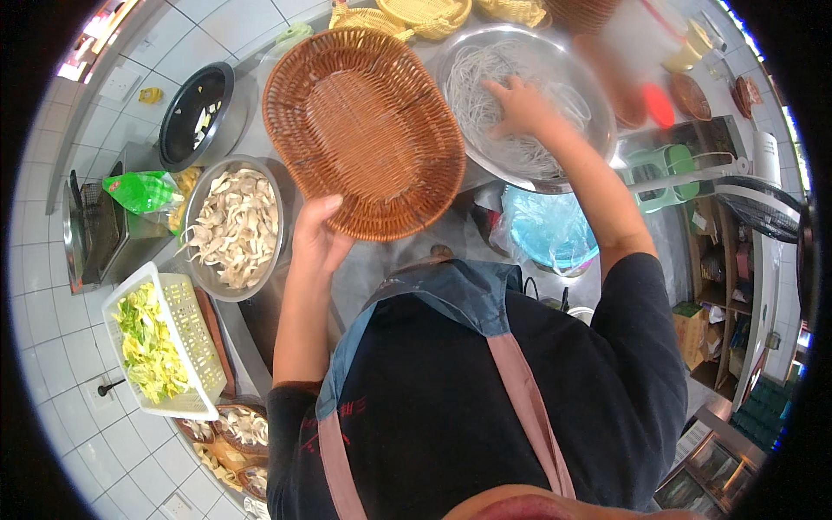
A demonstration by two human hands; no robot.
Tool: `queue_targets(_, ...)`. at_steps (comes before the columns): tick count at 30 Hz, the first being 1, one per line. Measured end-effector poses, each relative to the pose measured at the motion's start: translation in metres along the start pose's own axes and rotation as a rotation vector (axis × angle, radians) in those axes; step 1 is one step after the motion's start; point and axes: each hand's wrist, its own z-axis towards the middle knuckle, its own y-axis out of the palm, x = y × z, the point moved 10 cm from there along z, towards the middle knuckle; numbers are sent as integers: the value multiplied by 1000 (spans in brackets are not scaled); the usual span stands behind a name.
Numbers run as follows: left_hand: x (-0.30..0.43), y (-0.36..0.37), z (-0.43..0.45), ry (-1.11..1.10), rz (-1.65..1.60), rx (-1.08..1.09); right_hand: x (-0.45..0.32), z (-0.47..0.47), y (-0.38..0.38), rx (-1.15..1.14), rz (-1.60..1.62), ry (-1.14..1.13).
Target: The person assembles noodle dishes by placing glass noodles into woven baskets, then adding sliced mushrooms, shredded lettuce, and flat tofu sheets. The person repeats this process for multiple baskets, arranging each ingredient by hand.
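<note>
My left hand grips the near rim of a brown woven basket, thumb on the inside of the wall. The basket is tilted toward me and nothing lies in it. To its right stands a wide stainless steel bowl of thin translucent noodles. My right hand reaches into this bowl, fingers spread on top of the noodles. Whether any strands are caught under the fingers cannot be made out.
At left are a steel bowl of torn oyster mushrooms, a white plastic basket of chopped leafy greens, and a dark-lined pot. Yellow woven baskets line the back. A blue basin sits below the noodle bowl; a fan is at right.
</note>
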Motion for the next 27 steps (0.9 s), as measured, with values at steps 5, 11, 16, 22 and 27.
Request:
queue_targets(5,-12,24,29,-84,104,-29,29,-2,-30,80,375,-1)
queue_targets(11,-23,52,64,-171,306,-17,34,-34,-122,218,621,-114)
queue_targets(16,-22,79,92,-127,431,-25,15,-61,-195,267,910,-1)
queue_targets(22,-32,92,118,-116,510,-9,-25,-74,-291,375,1085,-97)
queue_targets(27,-66,104,140,-181,342,-91,-46,-67,-336,431,1061,-210)
